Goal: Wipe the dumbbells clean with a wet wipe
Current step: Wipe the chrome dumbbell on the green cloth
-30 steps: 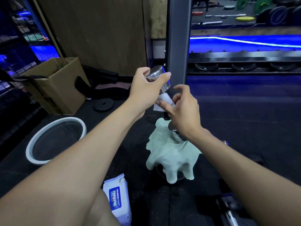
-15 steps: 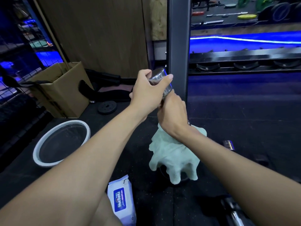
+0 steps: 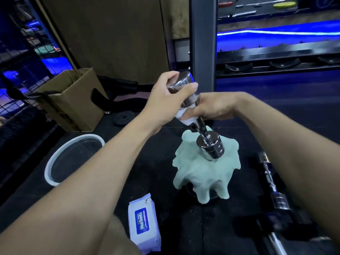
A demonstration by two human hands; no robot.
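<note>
**Wipe now clamped on the dumbbell handle**

Right hand [image 3: 211, 109] moved in from an open pinch beside the bar a second ago; now wrapped round the handle with the wet wipe [image 3: 184, 117] bunched under the fingers. Left hand [image 3: 169, 96] still gripping the top head of the chrome dumbbell [image 3: 211, 146], held tilted, lower head on the green cloth [image 3: 200, 172]. Handle pass likely starting; heads probably still to do. Second dumbbell [image 3: 272, 183] on the floor at right, wipes pack [image 3: 143, 223] near.

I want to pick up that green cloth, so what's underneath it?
The green cloth drapes over a dark round object, whose edge peeks out at the bottom. The rest is covered. The dumbbell stands tilted on top.
</note>
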